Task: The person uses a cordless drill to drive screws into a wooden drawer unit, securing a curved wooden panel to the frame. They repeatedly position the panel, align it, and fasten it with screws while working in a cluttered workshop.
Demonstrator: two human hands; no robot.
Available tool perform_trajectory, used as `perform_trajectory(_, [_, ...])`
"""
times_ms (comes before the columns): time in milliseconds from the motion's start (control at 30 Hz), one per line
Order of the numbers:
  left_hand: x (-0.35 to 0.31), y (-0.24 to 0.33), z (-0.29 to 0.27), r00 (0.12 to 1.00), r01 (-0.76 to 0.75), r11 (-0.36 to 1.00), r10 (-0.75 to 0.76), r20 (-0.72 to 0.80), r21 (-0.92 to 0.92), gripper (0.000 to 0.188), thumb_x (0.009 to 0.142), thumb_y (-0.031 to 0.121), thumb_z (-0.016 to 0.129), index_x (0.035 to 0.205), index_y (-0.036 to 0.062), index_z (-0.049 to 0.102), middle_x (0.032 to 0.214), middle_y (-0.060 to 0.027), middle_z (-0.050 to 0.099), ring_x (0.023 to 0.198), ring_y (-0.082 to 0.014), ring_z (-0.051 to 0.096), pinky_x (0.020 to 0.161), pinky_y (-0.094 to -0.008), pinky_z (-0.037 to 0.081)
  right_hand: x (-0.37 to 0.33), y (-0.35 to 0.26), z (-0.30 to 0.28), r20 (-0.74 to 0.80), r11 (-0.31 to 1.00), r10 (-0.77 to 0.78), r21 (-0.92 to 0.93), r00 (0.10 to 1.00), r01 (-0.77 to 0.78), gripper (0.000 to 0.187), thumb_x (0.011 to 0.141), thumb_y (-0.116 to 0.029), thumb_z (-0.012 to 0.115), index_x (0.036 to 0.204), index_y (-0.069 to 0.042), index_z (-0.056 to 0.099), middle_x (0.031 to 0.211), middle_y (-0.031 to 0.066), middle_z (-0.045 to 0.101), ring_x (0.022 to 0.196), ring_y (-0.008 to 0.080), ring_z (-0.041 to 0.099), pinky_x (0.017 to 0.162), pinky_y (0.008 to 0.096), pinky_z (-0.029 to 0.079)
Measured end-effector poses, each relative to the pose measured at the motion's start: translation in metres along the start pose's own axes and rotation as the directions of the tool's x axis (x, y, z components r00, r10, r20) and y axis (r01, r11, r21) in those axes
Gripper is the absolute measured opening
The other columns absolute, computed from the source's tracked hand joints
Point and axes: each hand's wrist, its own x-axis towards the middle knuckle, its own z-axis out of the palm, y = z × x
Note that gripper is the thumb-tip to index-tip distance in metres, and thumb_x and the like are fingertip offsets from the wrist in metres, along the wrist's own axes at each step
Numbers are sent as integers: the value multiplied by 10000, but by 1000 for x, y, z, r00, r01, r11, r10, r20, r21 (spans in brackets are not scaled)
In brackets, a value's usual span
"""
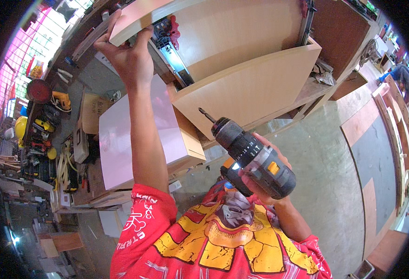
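My left hand point(132, 60) is raised at the upper left, its fingers wrapped round the corner of a light wood board point(144, 18). Just beside that grip is a metal drawer slide point(174, 60) with a red plastic part point(174, 32) at its far end. A pale wood drawer front point(251, 86) lies below the drawer's broad inner panel point(241, 37). In front of my chest, my right hand point(255, 186) is closed round a cordless drill point(255, 158), dark grey with an orange switch. Its screwdriver bit point(206, 115) points up and left, apart from the wood.
A pale lilac panel point(134, 135) on a wooden cabinet stands under my left forearm. Tools crowd the left side, among them a yellow helmet point(21, 127) and a cardboard box point(93, 111). At the right, large sheets point(376, 158) lie near a person point(402, 81).
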Motion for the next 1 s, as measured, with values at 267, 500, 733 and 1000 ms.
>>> perform_trajectory(267, [0, 5, 2, 1000, 19, 998, -19, -3, -66, 660, 811, 51, 854, 1290, 29, 400, 1388, -111, 481, 1337, -241, 486, 1203, -415, 353, 3, 2, -2, -14, 994, -41, 103, 999, 42, 806, 727, -207, 854, 1468, -65, 572, 1183, 136, 751, 995, 277, 771, 911, 358, 595])
perform_trajectory(500, [4, 7, -6, 992, 111, 992, -108, 59, -56, 608, 805, 55, 860, 1277, 16, 479, 1406, -109, 529, 1324, -209, 520, 1169, -362, 391, 8, 7, -7, 56, 992, -118, -25, 991, 120, 814, 721, -212, 856, 1472, -78, 572, 1155, 116, 758, 972, 272, 773, 863, 346, 600])
perform_trajectory(733, [15, -3, -22, 978, 176, 977, -160, 131, -120, 537, 795, 13, 830, 1294, 7, 632, 1400, -68, 638, 1286, -183, 566, 1127, -338, 414, 6, -2, -2, -2, 995, -19, -99, 1000, 18, 868, 664, -312, 915, 1460, -159, 603, 1140, 77, 770, 959, 258, 773, 844, 358, 594])
perform_trajectory(1000, [15, -7, -23, 990, 79, 979, -56, 126, -187, 512, 809, 7, 827, 1271, 23, 608, 1263, -103, 689, 1155, -221, 660, 1051, -362, 491, -13, -1, -6, 49, 951, 280, 127, 959, -284, 887, 667, -298, 914, 1471, -130, 579, 1166, 87, 769, 1005, 243, 768, 905, 341, 586])
